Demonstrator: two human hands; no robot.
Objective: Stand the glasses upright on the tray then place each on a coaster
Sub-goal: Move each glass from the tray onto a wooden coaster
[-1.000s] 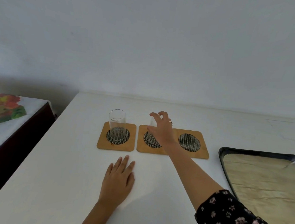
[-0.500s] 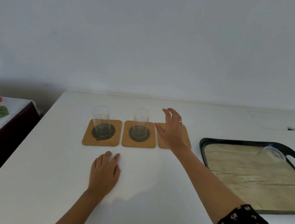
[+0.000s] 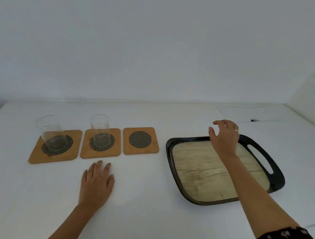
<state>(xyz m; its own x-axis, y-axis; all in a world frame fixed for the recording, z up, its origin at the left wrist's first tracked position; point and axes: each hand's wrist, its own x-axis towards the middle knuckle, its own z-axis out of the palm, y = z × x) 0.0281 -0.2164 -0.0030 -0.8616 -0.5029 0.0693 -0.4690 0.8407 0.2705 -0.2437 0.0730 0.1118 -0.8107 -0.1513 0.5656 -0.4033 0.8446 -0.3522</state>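
Three square wooden coasters with dark mesh rounds lie in a row. A clear glass (image 3: 51, 131) stands upright on the left coaster (image 3: 37, 155), and a second glass (image 3: 100, 130) stands on the middle coaster (image 3: 86, 151). The right coaster (image 3: 126, 149) is bare. To the right lies a black tray (image 3: 169, 148) with a wood-look floor. My right hand (image 3: 224, 139) hovers over the tray's far edge, fingers apart and curved, nothing visibly held. It hides whatever lies behind it. My left hand (image 3: 97, 182) rests flat on the table, palm down, in front of the middle coaster.
The white table (image 3: 145, 212) meets a plain wall at the back and a side wall at the far right. A flat white panel (image 3: 247, 114) with a small dark gap sits at the back right. The table's left edge lies beyond the left coaster.
My right hand let go of the second glass on the middle coaster and swung right, to above the tray's far edge. The glass seen lying on the tray is hidden now. My view turned right.
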